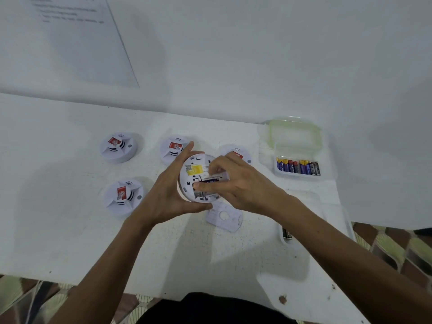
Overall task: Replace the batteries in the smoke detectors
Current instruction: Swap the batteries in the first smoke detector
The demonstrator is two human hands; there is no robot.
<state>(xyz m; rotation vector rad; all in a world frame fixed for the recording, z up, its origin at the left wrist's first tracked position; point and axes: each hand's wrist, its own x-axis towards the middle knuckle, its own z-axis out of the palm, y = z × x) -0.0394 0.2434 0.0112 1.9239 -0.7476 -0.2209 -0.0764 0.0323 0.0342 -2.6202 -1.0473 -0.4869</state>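
The left hand (168, 195) is gripping the upturned smoke detector (195, 170) while the right hand (238, 185) is pinching its battery (209, 181).

Print on the wall sheet (70, 31), batteries (298, 166) and detector stickers (114, 141) is too blurred to read.

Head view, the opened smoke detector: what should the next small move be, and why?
Probably press the battery fully down into its bay. The left hand grips the smoke detector back side up, the right hand pinches the purple battery lying in the open compartment, and the cover plate lies on the table, not yet refitted.
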